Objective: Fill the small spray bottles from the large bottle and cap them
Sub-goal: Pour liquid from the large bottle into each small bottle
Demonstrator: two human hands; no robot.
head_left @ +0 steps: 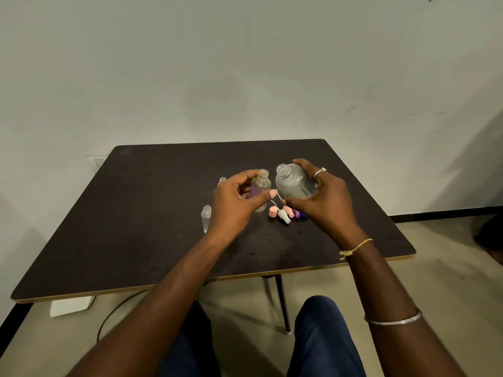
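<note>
fingers (246, 176) of left hand (234, 204) curled round small spray bottle (261, 185), right hand (325, 198) fingers clasping tilted large bottle (294, 183)

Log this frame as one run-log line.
left hand: grips uncapped small bottle | right hand: grips uncapped large bottle, tilted toward it | spray caps: loose on table | second small bottle: uncapped, standing left

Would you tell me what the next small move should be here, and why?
Probably tip the large bottle further, over the mouth of the small bottle: the right hand holds it uncapped and tilted, right beside that open bottle in the left hand.
</note>
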